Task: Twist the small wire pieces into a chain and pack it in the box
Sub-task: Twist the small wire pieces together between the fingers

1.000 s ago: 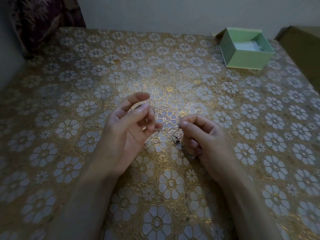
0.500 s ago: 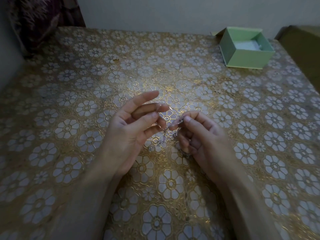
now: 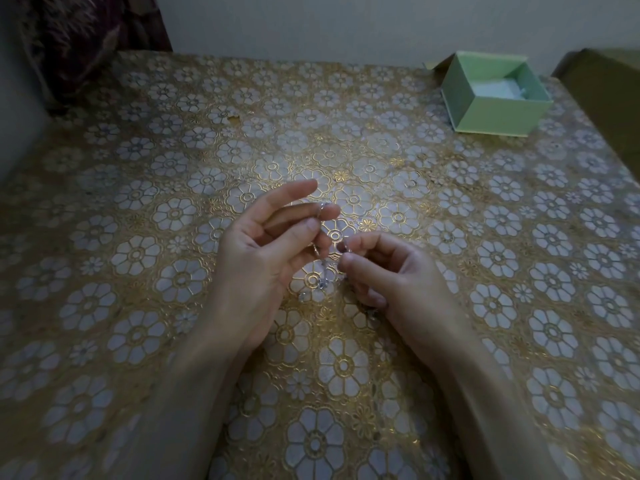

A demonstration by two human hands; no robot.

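Gold-and-white flowered cloth (image 3: 138, 216) covers the table I am working at, under dim light with a brighter patch at the middle. I take the green box (image 3: 495, 95) as my mark: it sits open at the far right corner of the cloth, something pale lying in its bottom. Both my hands are well short of it, nearer me and off to its left, raised a little over the bright patch. My left hand (image 3: 263, 258) is palm up with the forefinger stretched out, the other fingers bent inward, and the thumb pressing the thin wire chain (image 3: 320, 244) against them. One end of the chain shows near my middle fingertip; from there it runs down and hangs toward the cloth, ending in small shiny bits. My right hand (image 3: 388, 271) is curled, thumb and forefinger pinched together on the wire just beside the left fingertips. Dark patterned fabric (image 3: 93, 39) hangs far left of the box.
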